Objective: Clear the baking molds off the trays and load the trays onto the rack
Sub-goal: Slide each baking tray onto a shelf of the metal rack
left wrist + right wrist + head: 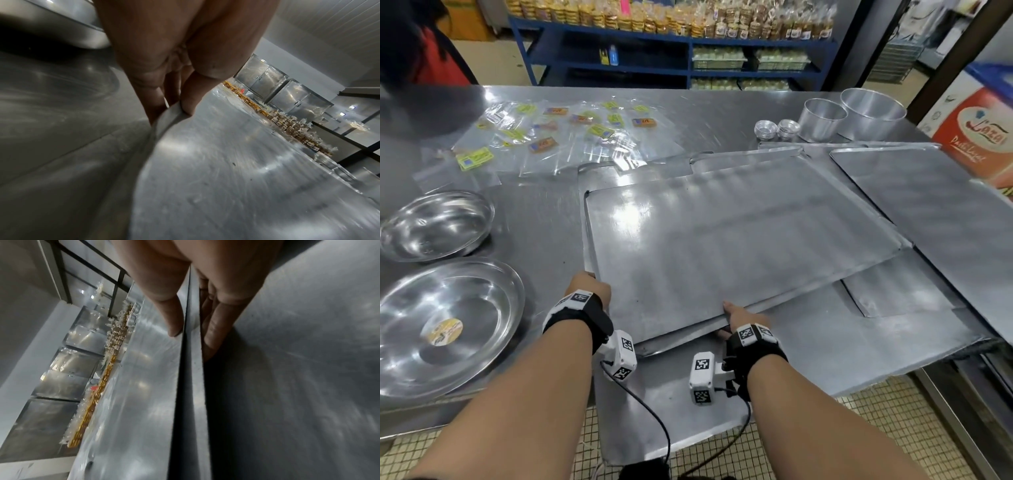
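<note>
A large flat metal tray [722, 240] lies on top of other trays in the middle of the steel table, its near edge lifted. My left hand [589, 287] pinches its near-left corner, thumb on top and fingers beneath, as the left wrist view shows on the tray's rim [170, 112]. My right hand [736, 317] grips the near edge [191, 340], thumb above, fingers below. Round baking molds stand at the far right: two tall tins [822, 118] [871, 111] and stacks of small cups [777, 129].
A lower tray [688, 411] overhangs the table's near edge; another tray [928, 205] lies at the right. Two shallow steel bowls [438, 224] [445, 325] sit at the left. Plastic bags with labels [551, 137] are spread at the back. A person in red [431, 51] stands far left.
</note>
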`<state>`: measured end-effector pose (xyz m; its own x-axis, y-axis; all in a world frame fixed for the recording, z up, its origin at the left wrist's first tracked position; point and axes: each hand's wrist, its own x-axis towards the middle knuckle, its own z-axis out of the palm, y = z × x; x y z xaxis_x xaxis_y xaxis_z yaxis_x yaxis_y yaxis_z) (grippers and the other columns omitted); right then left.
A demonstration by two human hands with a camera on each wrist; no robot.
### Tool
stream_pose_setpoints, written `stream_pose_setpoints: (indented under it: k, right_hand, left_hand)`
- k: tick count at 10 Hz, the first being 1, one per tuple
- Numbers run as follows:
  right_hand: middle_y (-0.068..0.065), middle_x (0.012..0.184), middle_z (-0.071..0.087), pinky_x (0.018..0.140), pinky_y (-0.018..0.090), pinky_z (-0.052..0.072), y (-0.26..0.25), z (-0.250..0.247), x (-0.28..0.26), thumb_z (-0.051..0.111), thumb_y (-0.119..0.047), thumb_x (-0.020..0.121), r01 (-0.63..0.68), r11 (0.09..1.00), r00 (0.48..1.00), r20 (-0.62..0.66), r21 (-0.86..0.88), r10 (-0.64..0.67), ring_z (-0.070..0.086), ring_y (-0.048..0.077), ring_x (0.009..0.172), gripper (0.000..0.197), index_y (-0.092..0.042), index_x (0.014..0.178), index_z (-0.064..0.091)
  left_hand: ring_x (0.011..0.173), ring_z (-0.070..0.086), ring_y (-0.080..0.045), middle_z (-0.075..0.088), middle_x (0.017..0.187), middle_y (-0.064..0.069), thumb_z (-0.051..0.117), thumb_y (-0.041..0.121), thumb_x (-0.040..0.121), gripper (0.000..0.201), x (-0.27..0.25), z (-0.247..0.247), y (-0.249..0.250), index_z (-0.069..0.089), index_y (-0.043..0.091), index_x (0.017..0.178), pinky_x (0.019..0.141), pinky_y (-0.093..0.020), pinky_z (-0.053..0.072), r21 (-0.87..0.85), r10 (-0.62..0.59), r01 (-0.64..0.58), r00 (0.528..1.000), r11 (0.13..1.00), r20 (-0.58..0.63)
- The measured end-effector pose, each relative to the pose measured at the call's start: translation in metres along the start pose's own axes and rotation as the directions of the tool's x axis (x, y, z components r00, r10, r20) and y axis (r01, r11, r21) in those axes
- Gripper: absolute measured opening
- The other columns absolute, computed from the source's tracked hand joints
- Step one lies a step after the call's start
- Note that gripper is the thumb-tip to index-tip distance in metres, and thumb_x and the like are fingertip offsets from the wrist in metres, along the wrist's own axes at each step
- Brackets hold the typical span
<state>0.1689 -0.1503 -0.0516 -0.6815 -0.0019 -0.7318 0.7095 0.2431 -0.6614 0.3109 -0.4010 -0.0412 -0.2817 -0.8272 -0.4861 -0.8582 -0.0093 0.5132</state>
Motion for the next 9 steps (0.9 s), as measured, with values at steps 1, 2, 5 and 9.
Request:
stream_pose_setpoints:
  k: [1, 2, 5, 9]
  right_hand:
    - [0.015, 0.093, 0.071, 0.07, 0.05, 0.061, -0.01, -0.014, -0.008, 0.084, -0.022, 0.063, 0.054, 0.997, 0.998, 0.038, -0.061, -0.052, 0.072, 0.03, 0.066, 0.056, -0.006, 0.108, 0.054]
    - [0.012, 0.119, 0.063, 0.09, 0.043, 0.057, -0.016, -0.033, -0.01, 0.075, -0.029, 0.082, 0.142, 0.97, 0.988, 0.092, -0.199, -0.126, 0.066, 0.029, 0.106, 0.047, -0.008, 0.12, 0.058]
    - [0.013, 0.136, 0.056, 0.086, 0.025, 0.05, -0.02, -0.117, -0.036, 0.066, -0.022, 0.09, 0.256, 0.884, 0.965, 0.158, -0.392, -0.209, 0.057, 0.029, 0.121, 0.047, -0.007, 0.133, 0.055]
    - [0.015, 0.137, 0.056, 0.055, 0.016, 0.04, -0.001, -0.231, -0.032, 0.073, -0.019, 0.085, 0.161, 0.927, 0.987, 0.058, -0.34, -0.15, 0.056, 0.03, 0.124, 0.054, -0.001, 0.133, 0.055]
  left_hand:
    - [0.088, 0.056, -0.034, 0.064, 0.117, -0.018, 0.051, 0.005, 0.09, 0.042, -0.015, 0.004, 0.001, 0.056, 0.005, 0.131, 0.076, -0.03, 0.042, 0.011, 0.003, -0.003, 1.0, 1.0, 0.007]
    - [0.092, 0.059, -0.037, 0.065, 0.117, -0.021, 0.053, 0.004, 0.089, 0.041, -0.035, 0.013, 0.0, 0.055, 0.0, 0.13, 0.079, -0.033, 0.047, -0.024, 0.013, -0.014, 0.999, 1.0, -0.029]
    - [0.093, 0.059, -0.037, 0.057, 0.095, -0.019, 0.053, 0.006, 0.09, 0.009, -0.116, 0.036, -0.001, 0.052, -0.002, 0.092, 0.074, -0.031, 0.041, 0.135, 0.02, -0.019, 1.0, 0.991, -0.008]
    - [0.137, 0.021, -0.041, 0.027, 0.147, -0.019, 0.085, 0.035, 0.064, 0.089, -0.169, 0.093, 0.043, 0.036, 0.016, 0.135, 0.11, -0.049, 0.031, 0.476, 0.072, -0.051, 0.997, 0.878, -0.027]
